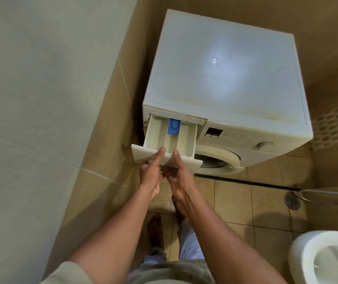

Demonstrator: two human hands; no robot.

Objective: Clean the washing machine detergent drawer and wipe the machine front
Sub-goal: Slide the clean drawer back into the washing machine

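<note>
A white front-loading washing machine (225, 78) stands in a tiled corner. Its cream detergent drawer (157, 138) is pulled far out at the upper left of the front, with a blue insert (173, 126) in its middle compartment. My left hand (150, 172) grips the drawer's front panel, thumb on top and fingers curled under it. My right hand (179, 174) holds the same panel just to the right, thumb on top and fingers underneath. The control panel (213, 132), a dial (265, 144) and the round door (217, 160) show on the machine front.
A wall (41, 99) closes in tightly on the left of the machine. A toilet bowl (325, 259) sits at the lower right. A floor drain (292, 200) and a hose (327, 196) lie on the tiled floor at the right. My bare feet stand below the drawer.
</note>
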